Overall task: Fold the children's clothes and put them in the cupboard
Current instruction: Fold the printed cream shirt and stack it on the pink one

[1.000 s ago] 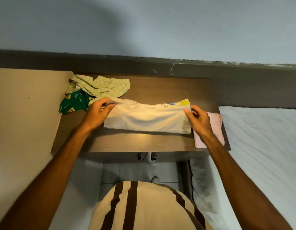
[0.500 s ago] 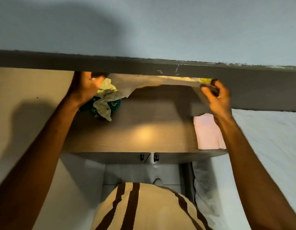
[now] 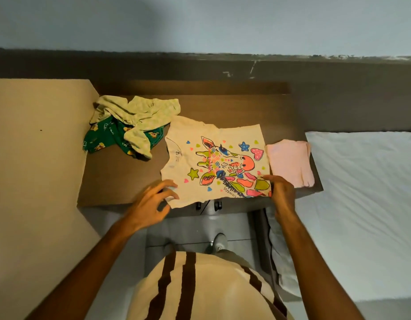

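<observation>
Nearest the camera is the person's striped cream top (image 3: 199, 287), and from either side of it two bare forearms reach forward to the near edge of the dark wooden worktop (image 3: 121, 181). The left hand (image 3: 151, 204) hovers at the near-left corner of a small cream shirt (image 3: 213, 162), its grip spread, fingers fanned and curled, the fingertips just at the shirt's hem; whether they press on the cloth cannot be told. The right hand (image 3: 281, 192) sits at the near-right corner of the same shirt, its grip loosely curled with fingertips lying on the cloth by the printed edge, not clearly pinching it. The shirt lies flat and open between the two hands and beyond them, print side up, showing a bright giraffe with stars and hearts, its neck opening toward the left. Just to the right of the right hand, touching the shirt's right edge, lies a folded pink garment (image 3: 289, 162) at the worktop's right end. Beyond the left hand and to its left is a crumpled heap: a pale green garment (image 3: 142, 112) lying over a dark green printed one (image 3: 103, 137). To the far right of the right hand stretches a bed with a white sheet (image 3: 366, 204).
</observation>
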